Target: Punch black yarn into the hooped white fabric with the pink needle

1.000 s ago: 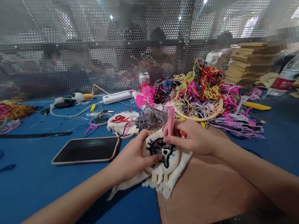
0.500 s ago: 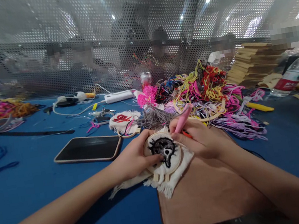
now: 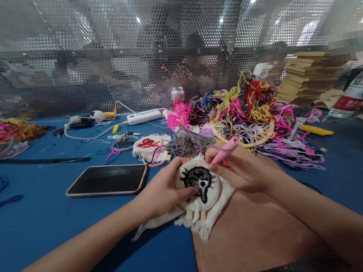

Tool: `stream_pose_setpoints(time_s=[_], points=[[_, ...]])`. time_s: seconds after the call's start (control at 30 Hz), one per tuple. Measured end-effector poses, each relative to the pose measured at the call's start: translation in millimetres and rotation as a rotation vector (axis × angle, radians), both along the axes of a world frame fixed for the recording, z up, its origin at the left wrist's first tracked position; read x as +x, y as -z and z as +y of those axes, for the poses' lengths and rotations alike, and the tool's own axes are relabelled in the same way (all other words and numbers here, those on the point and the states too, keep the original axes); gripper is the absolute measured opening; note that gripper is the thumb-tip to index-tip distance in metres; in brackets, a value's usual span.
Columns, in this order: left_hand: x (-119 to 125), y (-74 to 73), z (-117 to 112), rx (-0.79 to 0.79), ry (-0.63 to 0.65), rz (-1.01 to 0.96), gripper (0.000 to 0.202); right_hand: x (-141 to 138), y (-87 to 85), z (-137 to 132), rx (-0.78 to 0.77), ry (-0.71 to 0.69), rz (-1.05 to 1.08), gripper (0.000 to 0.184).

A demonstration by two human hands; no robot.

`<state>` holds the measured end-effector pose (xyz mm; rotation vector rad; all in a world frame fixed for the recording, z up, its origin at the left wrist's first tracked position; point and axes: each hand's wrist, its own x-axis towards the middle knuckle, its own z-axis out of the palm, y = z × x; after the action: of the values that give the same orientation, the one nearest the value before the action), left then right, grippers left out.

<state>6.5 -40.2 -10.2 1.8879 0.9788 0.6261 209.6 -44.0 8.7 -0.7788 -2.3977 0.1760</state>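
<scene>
My left hand [image 3: 167,189] is closed on the left side of a small round embroidery hoop [image 3: 214,201], its thumb lying across the front. White frayed cloth [image 3: 205,229] is stretched in the hoop and hangs out below it. Black and grey yarn stitching [image 3: 204,173] covers the middle of the cloth. In my right hand [image 3: 242,170] is a pink punch needle [image 3: 224,151], pinched at the hoop's upper right edge; its tip is hidden by my fingers. Something orange shows partly behind that hand. Grey yarn [image 3: 189,141] lies just beyond the hoop.
A phone [image 3: 107,180] lies to the left. Behind are a second hoop with red stitching [image 3: 148,145], a white power strip [image 3: 144,117] and a heap of coloured yarn [image 3: 239,108]. A bottle [image 3: 360,87] and stacked brown cardboard [image 3: 306,77] stand at right, a perforated metal screen [image 3: 116,27] at the back.
The pink punch needle has tilted lower, its rear end swinging down and to the right. My left hand and the hoop have barely moved.
</scene>
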Motion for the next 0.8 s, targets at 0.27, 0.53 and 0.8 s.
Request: stream_pose_setpoints(time_s=[0.27,0.53,0.8], points=[[-1.1,0.8,0.2,0.048,0.026,0.005,0.032,2.2,2.2,3.9,0.04,-0.049,-0.138,0.014],[0.6,-3.9,0.2,0.004,0.034,0.01,0.029,6.1,1.7,6.6,-0.058,-0.047,-0.149,0.01],[-0.2,-2.6,2.3,0.011,0.034,0.003,0.029,1.0,9.2,5.9,-0.127,-0.02,-0.051,0.01]])
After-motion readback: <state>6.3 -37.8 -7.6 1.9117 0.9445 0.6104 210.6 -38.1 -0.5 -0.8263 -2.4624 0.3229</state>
